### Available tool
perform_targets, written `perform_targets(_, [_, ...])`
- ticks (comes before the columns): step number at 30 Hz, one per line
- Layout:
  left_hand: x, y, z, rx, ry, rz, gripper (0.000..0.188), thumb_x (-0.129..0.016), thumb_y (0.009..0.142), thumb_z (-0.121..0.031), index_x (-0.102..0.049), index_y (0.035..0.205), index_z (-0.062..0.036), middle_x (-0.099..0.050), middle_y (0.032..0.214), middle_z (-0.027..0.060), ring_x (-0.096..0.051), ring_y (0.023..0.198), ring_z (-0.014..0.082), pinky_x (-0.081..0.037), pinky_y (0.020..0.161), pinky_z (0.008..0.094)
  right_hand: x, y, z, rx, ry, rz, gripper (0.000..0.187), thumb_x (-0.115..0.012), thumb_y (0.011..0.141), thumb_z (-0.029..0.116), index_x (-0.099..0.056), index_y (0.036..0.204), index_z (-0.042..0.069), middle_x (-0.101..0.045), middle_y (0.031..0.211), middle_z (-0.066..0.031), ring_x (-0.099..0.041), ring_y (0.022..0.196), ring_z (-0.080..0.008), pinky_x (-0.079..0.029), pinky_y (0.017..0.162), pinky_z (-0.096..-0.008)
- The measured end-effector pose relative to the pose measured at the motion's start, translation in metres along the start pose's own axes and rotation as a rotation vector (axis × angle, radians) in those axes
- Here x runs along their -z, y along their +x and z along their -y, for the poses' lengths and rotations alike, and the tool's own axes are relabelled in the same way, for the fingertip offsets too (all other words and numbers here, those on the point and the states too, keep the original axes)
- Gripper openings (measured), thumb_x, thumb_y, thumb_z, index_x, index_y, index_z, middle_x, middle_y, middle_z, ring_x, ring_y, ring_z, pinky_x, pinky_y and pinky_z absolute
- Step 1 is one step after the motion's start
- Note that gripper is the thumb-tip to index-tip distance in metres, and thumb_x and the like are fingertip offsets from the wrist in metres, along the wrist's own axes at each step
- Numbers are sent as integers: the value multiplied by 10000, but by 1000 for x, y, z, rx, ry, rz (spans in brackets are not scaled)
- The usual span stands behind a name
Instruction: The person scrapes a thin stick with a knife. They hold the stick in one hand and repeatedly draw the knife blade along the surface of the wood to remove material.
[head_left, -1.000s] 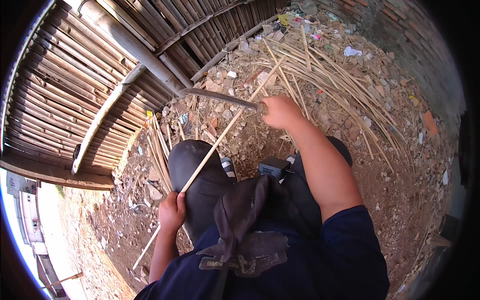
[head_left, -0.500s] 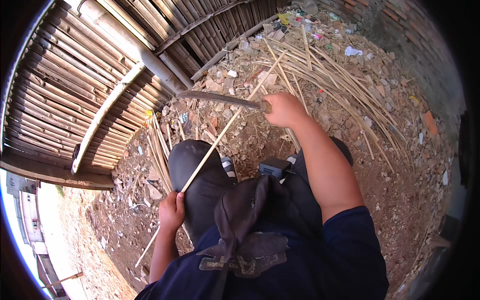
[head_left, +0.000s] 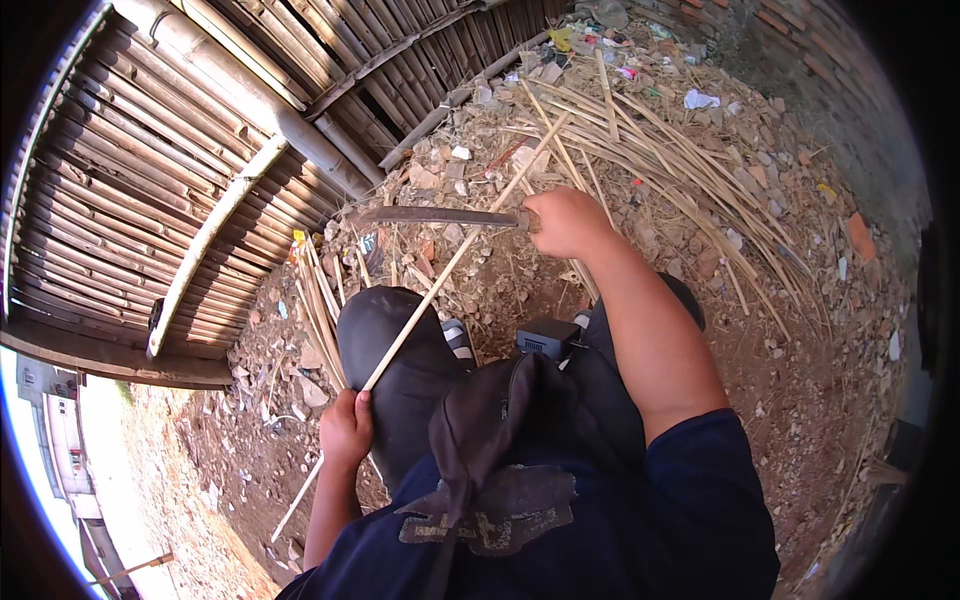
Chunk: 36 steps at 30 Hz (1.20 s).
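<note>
My right hand is closed round the handle of a long machete, whose blade points left and crosses a thin bamboo strip. The blade looks to be against the strip or just over it; I cannot tell which. My left hand grips that strip near its lower end, beside my left knee. From there the strip slants up to the right across my knee, and its tail sticks out below the hand.
A pile of split bamboo strips lies on rubble at the upper right. More strips lean by my left knee. A slatted bamboo wall rises at the left, a brick wall at the right. Between my feet sits a small dark box.
The machete blade has dropped slightly at its tip and now lies more level. My left hand and the strip have hardly moved.
</note>
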<state>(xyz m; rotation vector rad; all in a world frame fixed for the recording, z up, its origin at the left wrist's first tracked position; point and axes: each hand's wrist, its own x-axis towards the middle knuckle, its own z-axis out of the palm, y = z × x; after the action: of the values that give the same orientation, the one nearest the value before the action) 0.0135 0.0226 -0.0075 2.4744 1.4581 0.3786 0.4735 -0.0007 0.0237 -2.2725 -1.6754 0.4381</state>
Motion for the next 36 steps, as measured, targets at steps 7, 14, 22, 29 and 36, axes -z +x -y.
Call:
perform_targets(7, [5, 3, -4, 8, 32, 40, 395, -539, 1036, -341, -526, 782, -39, -605, 674, 232, -599, 654, 485, -444, 597, 569, -8, 21, -46, -321, 306, -165, 436, -653, 774, 173, -683, 1192, 52, -709, 1116, -201, -671, 1045, -383, -538, 910, -455])
perform_targets(14, [1, 0, 4, -14, 6, 32, 398, -531, 1040, -325, -524, 771, -32, -603, 669, 244, -596, 653, 487, -444, 603, 566, 2, -2, 0, -6, 23, 20, 377, -647, 760, 160, -715, 1125, 93, -716, 1022, -181, -680, 1013, -378, -547, 883, -467])
perform_targets(22, [7, 6, -1, -1, -57, 73, 425, -525, 1045, -345, -522, 764, -26, -593, 664, 250, -592, 655, 490, -438, 599, 557, -1, 18, -54, -336, 380, -284, 331, -682, 800, 198, -721, 1115, 100, -728, 984, -189, -692, 970, -371, -540, 850, -448])
perform_targets(29, [4, 3, -1, -3, -1, 37, 407, -538, 1038, -328, -526, 764, -28, -595, 666, 244, -596, 647, 481, -441, 593, 555, 5, -9, 6, -90, 39, -67, 347, -661, 753, 163, -732, 1092, 138, -722, 1055, -168, -688, 1014, -365, -553, 882, -479])
perform_targets(36, [5, 4, -3, -13, -32, 18, 397, -546, 1035, -324, -531, 764, -33, -600, 668, 245, -595, 635, 482, -448, 586, 556, -8, 21, -39, -214, 234, -125, 342, -650, 769, 167, -721, 1097, 100, -721, 1066, -186, -680, 1002, -383, -546, 860, -459])
